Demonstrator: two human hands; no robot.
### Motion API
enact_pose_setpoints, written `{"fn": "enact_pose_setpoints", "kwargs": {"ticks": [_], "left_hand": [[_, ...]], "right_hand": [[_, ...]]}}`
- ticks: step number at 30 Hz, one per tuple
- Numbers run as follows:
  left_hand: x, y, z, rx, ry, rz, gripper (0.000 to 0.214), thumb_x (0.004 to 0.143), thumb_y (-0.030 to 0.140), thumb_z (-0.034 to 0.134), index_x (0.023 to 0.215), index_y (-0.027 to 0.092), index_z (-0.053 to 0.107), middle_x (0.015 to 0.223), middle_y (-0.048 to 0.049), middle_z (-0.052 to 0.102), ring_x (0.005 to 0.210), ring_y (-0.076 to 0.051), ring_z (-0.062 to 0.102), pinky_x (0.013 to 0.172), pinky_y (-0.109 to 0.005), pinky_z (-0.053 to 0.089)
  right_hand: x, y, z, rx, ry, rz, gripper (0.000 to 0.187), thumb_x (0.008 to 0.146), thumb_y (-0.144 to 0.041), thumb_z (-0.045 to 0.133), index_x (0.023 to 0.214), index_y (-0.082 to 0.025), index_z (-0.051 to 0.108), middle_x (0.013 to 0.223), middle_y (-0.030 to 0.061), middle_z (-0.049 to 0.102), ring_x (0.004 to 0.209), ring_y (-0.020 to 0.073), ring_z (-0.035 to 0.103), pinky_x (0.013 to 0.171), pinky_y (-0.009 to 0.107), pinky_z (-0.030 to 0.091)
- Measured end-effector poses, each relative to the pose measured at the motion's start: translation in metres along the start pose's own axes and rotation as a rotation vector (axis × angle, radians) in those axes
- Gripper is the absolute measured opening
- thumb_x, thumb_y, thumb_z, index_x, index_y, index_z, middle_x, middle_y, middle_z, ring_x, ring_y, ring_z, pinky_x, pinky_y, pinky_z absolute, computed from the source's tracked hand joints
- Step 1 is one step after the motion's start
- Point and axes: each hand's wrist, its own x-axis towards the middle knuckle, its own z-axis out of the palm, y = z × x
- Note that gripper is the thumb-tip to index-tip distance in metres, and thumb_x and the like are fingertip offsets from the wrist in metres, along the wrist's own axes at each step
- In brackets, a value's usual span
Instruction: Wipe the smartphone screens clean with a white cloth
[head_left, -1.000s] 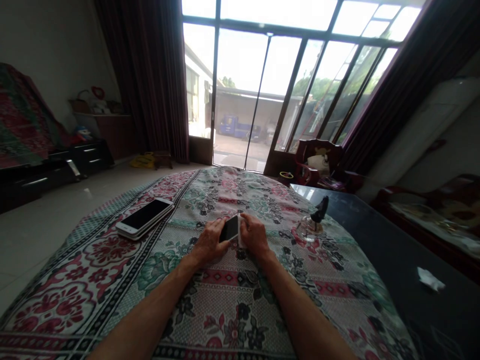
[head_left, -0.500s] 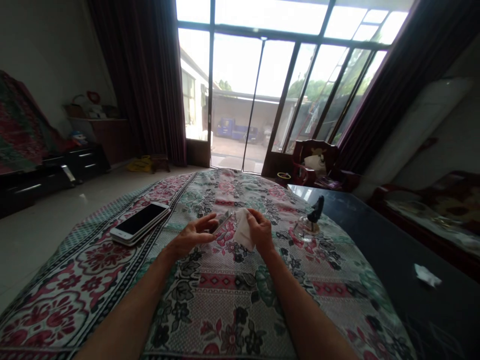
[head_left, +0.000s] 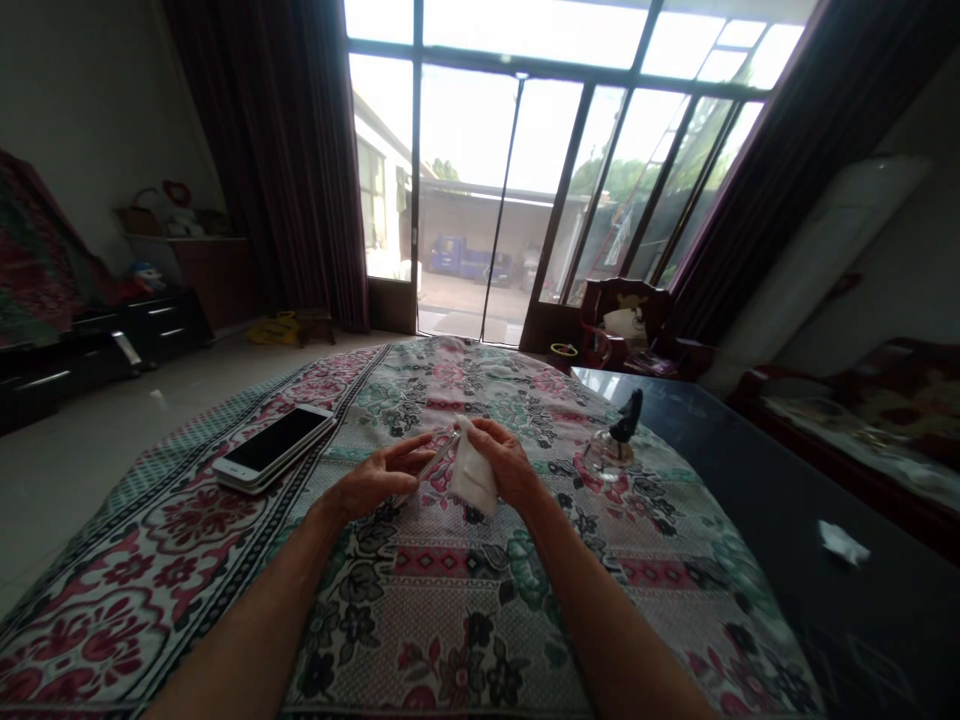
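Observation:
Over the patterned tablecloth, my left hand (head_left: 377, 480) pinches a thin, flat, see-through piece (head_left: 438, 459) between thumb and fingers. It is tilted nearly edge-on, and its exact kind is unclear. My right hand (head_left: 506, 464) grips a folded white tissue (head_left: 474, 484) that hangs down from the fingers. The tissue's upper edge meets the far end of the clear piece. A white smartphone (head_left: 276, 440) with a dark screen lies left of my left hand, on top of another flat white object. Right of my right hand stands a clear bottle (head_left: 604, 460) with a black spray head.
The floral tablecloth (head_left: 442, 640) covers the round table. A dark glossy table (head_left: 757, 500) adjoins it on the right, with a crumpled white tissue (head_left: 844, 543) on it. Beyond are a wooden armchair (head_left: 626, 320), dark curtains (head_left: 277, 160) and a glazed door (head_left: 469, 220).
My right hand and the tissue have moved slightly left, onto the end of the clear piece. That piece has turned to a more edge-on angle. The view has shifted a little.

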Motion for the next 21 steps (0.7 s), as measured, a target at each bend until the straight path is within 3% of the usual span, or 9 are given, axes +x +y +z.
{"fn": "enact_pose_setpoints", "kwargs": {"ticks": [11, 17, 21], "left_hand": [[-0.004, -0.004, -0.002, 0.04, 0.004, -0.066, 0.084, 0.062, 0.015, 0.075, 0.142, 0.027, 0.053, 0.135, -0.0089, 0.065, 0.13, -0.03, 0.053, 0.102, -0.042, 0.044], [-0.001, -0.001, -0.001, -0.017, 0.056, -0.021, 0.082, 0.063, 0.02, 0.078, 0.14, 0.026, 0.054, 0.137, -0.01, 0.063, 0.127, -0.031, 0.056, 0.106, -0.046, 0.042], [-0.001, -0.003, -0.004, 0.005, 0.084, -0.025, 0.083, 0.064, 0.022, 0.08, 0.141, 0.024, 0.052, 0.139, -0.0116, 0.061, 0.129, -0.032, 0.055, 0.11, -0.05, 0.038]], "right_hand": [[0.003, 0.006, -0.003, 0.002, 0.018, 0.05, 0.04, 0.06, -0.047, 0.086, 0.081, -0.02, 0.066, 0.065, -0.0041, 0.065, 0.052, 0.0098, 0.053, 0.051, 0.022, 0.043], [0.009, 0.016, -0.006, 0.056, 0.194, -0.015, 0.041, 0.058, -0.047, 0.086, 0.079, -0.021, 0.064, 0.066, -0.0046, 0.064, 0.055, 0.0113, 0.055, 0.054, 0.024, 0.045], [0.007, 0.011, -0.007, 0.104, 0.13, 0.013, 0.044, 0.056, -0.046, 0.087, 0.085, -0.021, 0.065, 0.07, -0.0032, 0.067, 0.057, 0.0129, 0.059, 0.055, 0.025, 0.048]]}}
